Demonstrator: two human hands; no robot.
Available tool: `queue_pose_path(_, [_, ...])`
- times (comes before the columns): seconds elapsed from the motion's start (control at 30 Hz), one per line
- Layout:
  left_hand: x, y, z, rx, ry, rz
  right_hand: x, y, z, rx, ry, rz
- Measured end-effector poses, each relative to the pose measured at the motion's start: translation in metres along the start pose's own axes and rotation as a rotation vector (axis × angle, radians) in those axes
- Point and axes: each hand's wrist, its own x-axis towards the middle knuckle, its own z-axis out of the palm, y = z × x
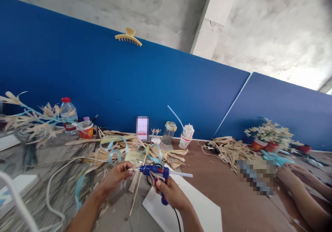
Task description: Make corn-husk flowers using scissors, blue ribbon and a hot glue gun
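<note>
My right hand [173,192] is wrapped round the handle of a blue glue gun [155,171], and a white glue stick [183,174] sticks out of its back. The gun's nozzle points left at the fingertips of my left hand [118,176]. Those fingers are pinched together; a small pale bit shows at their tips, too small to name. Below the gun, a thin straw-like stalk [135,195] slants down. A white sheet [186,201] lies under my right hand. Dried husks [106,154] and light blue ribbon [121,145] are heaped just beyond my hands.
Along the blue partition [155,76] stand a bottle [68,116], a red cup [85,130], a phone [142,128], a jar [169,132] and a white cup [185,137]. A white cable [49,190] curves at left. Another person's hands [293,176] are at right, near potted flowers [269,133].
</note>
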Motion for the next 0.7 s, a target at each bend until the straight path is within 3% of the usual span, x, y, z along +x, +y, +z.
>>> queue_pose_path(0.7, [-0.0011, 0.0004, -0.0002, 0.006, -0.048, -0.001, 0.0013, 0.0007, 0.0014, 0.022, -0.003, 0.003])
